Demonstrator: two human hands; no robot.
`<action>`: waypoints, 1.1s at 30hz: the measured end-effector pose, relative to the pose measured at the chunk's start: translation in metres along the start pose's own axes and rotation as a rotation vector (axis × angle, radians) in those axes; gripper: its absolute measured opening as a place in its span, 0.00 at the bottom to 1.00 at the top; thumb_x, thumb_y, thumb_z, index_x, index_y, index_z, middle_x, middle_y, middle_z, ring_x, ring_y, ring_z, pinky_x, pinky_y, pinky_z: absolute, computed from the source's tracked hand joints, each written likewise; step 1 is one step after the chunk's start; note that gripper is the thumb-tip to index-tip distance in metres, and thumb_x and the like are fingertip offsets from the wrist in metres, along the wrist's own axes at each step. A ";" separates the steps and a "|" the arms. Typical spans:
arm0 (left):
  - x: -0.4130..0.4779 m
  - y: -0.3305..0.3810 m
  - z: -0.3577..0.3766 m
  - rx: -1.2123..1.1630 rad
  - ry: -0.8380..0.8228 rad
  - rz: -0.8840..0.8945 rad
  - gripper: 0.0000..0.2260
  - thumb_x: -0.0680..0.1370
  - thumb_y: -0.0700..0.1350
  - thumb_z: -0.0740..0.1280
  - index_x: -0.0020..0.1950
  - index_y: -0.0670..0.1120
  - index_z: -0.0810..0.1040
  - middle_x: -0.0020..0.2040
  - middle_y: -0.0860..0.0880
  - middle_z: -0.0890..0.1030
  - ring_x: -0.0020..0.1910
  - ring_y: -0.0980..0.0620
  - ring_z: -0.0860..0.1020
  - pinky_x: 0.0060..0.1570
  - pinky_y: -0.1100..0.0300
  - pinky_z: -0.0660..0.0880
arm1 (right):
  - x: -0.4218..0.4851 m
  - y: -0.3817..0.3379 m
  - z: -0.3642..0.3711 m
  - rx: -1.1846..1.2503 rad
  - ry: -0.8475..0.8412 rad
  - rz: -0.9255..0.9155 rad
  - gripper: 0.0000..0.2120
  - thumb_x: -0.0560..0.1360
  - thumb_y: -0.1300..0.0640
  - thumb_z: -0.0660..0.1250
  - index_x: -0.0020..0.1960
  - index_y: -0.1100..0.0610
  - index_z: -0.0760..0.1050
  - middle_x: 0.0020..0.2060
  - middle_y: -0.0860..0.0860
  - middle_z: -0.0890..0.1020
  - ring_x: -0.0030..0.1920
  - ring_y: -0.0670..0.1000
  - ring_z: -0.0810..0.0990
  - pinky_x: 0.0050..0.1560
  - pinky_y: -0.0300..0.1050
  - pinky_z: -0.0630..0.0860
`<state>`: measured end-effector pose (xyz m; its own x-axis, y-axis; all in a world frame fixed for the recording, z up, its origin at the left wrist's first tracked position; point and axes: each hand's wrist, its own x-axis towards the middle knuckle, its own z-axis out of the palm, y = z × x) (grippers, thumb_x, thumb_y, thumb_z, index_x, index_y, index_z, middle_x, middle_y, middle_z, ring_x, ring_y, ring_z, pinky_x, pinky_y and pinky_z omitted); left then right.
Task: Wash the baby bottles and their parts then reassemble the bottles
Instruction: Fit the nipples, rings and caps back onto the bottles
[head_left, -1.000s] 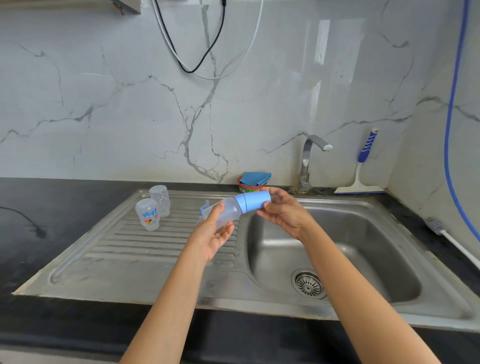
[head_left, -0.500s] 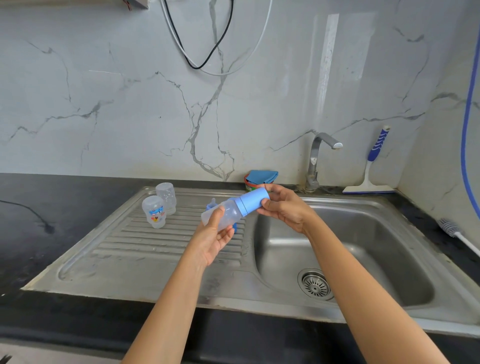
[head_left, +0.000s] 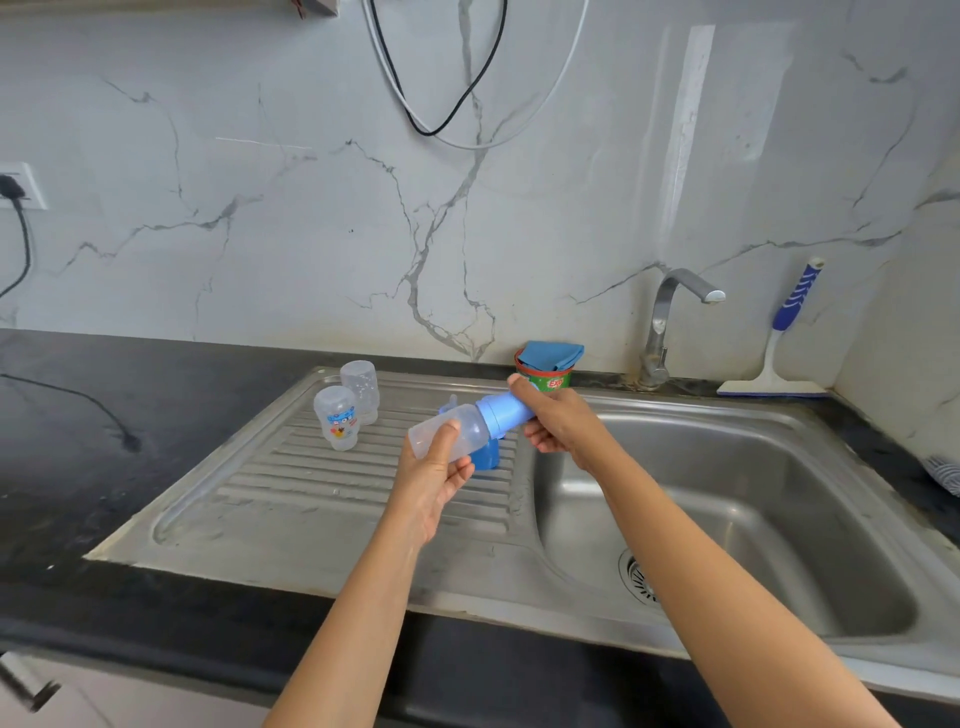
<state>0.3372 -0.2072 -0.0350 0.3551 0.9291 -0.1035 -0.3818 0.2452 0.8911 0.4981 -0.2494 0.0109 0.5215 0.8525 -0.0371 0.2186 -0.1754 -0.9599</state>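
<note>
Bottle (head_left: 467, 423) unmoved, left hand (head_left: 436, 480) grips it, right hand (head_left: 558, 423) grips cap (head_left: 505, 415), two bottles (head_left: 337, 423) beyond

Black countertop (head_left: 156, 415) with a steel sink (head_left: 311, 525) sunk in. On the ribbed drainboard, toward its far left corner, two clear bottles (head_left: 336, 423) (one printed, one plain) just beside each other. Nearer the basin edge, a blue plastic part (head_left: 488, 460). Along the far edge, a green tub (head_left: 550, 379), a tap (head_left: 670, 322) and, in the right corner, a squeegee (head_left: 774, 384). At the left edge, a black cord (head_left: 88, 405).
</note>
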 end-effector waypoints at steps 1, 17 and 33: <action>0.000 0.002 -0.003 -0.040 0.004 -0.027 0.07 0.79 0.48 0.66 0.56 0.48 0.74 0.45 0.46 0.78 0.37 0.54 0.75 0.33 0.65 0.78 | 0.000 -0.002 0.008 -0.010 0.007 -0.008 0.25 0.73 0.35 0.64 0.45 0.59 0.75 0.31 0.53 0.79 0.27 0.47 0.76 0.27 0.36 0.74; -0.015 0.060 -0.139 0.182 0.273 0.030 0.13 0.78 0.59 0.63 0.51 0.49 0.75 0.47 0.48 0.78 0.43 0.54 0.77 0.45 0.62 0.78 | -0.004 -0.055 0.193 0.348 -0.319 -0.111 0.22 0.65 0.68 0.76 0.53 0.57 0.71 0.47 0.56 0.79 0.44 0.52 0.80 0.47 0.56 0.80; -0.006 0.094 -0.294 0.472 0.771 0.286 0.07 0.77 0.42 0.68 0.54 0.45 0.76 0.51 0.49 0.77 0.48 0.52 0.79 0.35 0.66 0.77 | 0.038 -0.107 0.378 -0.154 -0.438 -0.520 0.30 0.65 0.64 0.77 0.62 0.63 0.67 0.57 0.57 0.77 0.53 0.54 0.76 0.48 0.44 0.73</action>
<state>0.0482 -0.1087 -0.0803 -0.4245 0.9048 0.0341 0.0779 -0.0011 0.9970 0.1828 -0.0122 0.0069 -0.0563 0.9593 0.2768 0.4810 0.2689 -0.8344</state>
